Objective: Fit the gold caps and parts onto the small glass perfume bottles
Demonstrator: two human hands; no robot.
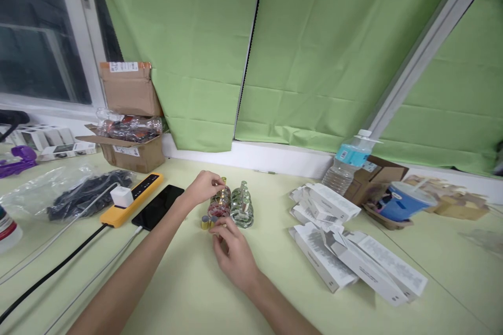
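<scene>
Several small glass bottles stand close together in two rows at the middle of the table. The left row holds reddish bottles (220, 203), and the right row holds clear bottles (242, 208). My left hand (205, 186) is closed, its fingertips pinched at the neck of a bottle at the back of the reddish row. In front of the bottles stand small gold caps (205, 222) with dark tops. My right hand (234, 251) has its thumb and fingers curled at one of these caps (212, 220), partly covering it.
White flat cartons (322, 256) lie piled on the right, before a water bottle (349, 162) and a blue cup (404, 201). On the left are a black phone (159, 207), an orange power strip (147, 186), cables and a cardboard box (133, 154). Green blinds (298, 52) hang behind.
</scene>
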